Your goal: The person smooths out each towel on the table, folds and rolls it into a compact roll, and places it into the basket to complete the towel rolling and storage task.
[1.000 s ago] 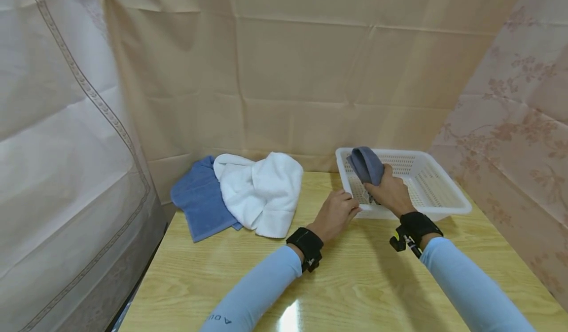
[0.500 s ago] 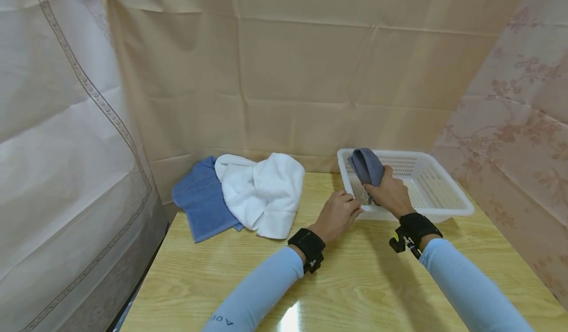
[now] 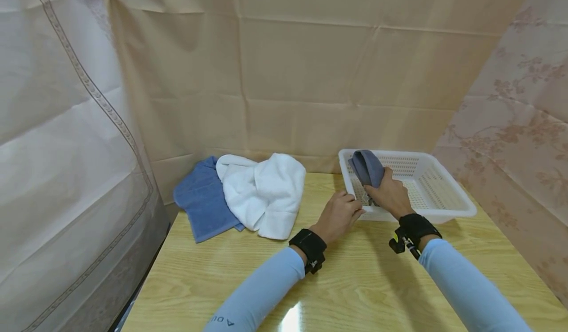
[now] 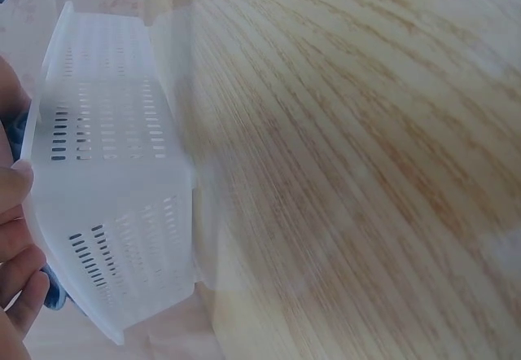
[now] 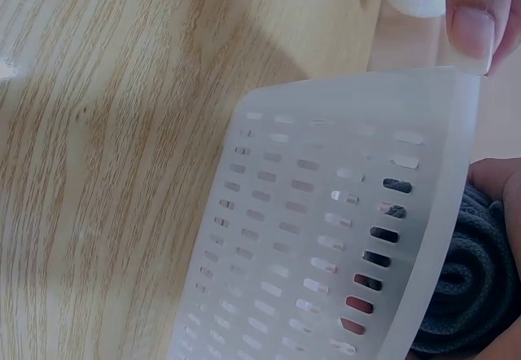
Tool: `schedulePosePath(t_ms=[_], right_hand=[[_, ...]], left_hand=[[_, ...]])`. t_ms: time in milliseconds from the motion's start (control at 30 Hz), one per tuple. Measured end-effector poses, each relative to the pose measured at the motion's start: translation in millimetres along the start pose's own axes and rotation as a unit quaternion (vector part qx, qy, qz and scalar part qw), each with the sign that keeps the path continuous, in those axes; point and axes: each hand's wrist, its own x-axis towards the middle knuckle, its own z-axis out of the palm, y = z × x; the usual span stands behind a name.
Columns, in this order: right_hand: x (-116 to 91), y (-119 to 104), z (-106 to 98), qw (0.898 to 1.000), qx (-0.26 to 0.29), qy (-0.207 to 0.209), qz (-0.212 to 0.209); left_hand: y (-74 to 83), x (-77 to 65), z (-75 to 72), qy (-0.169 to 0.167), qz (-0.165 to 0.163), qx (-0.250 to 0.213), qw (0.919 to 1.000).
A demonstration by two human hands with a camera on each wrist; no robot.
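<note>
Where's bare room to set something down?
Free: tabletop between left sleeve and right sleeve, and between left sleeve and blue towel; right half of basket. Crowded: far left, under blue towel and white towel; basket's left end, with rolled towel, left hand, right hand.

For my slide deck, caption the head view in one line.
Right grip holds a rolled blue-grey towel at the left end of the white basket; left grip holds its near-left corner.

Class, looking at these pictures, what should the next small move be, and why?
Probably the right hand should settle and release the rolled towel: it grips the roll at the left end of the basket, while the left hand holds the near-left corner.
</note>
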Motion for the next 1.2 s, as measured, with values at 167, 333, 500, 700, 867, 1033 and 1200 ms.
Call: schedulePosePath(t_ms=[167,333,500,700,867,1033,1200], right_hand=[[0.8,-0.3,0.6,1.0,-0.002,-0.01,0.005],[2.6,-0.2,1.0,1.0,-0.001,-0.015,0.009],[2.4,2.2,2.9,1.0,-0.005,-0.015,0.008],[2.4,4.4,3.8,1.0,-0.011,-0.018,0.002],[3.9,4.1,6.1,1.0,-0.012,-0.021,0.001],[6.0,4.0,8.9,1.0,-0.01,-0.027,0.005],[5.2,5.4,12.2,0.999,-0.008,-0.032,0.009]], left_hand=[[0.9,0.5,-4.7,-0.009,-0.01,-0.016,0.9998],[2.0,2.4,-9.1,-0.021,-0.019,-0.016,0.9995],[2.4,3.1,-9.9,-0.026,-0.02,-0.015,0.9994],[2.5,2.4,-9.1,-0.023,-0.019,-0.018,0.9994],[1.2,2.1,-8.0,-0.018,-0.017,-0.015,0.9996],[-0.1,2.5,-7.1,-0.013,-0.015,-0.017,0.9997],[1.5,1.3,-6.8,-0.012,-0.017,-0.023,0.9995]])
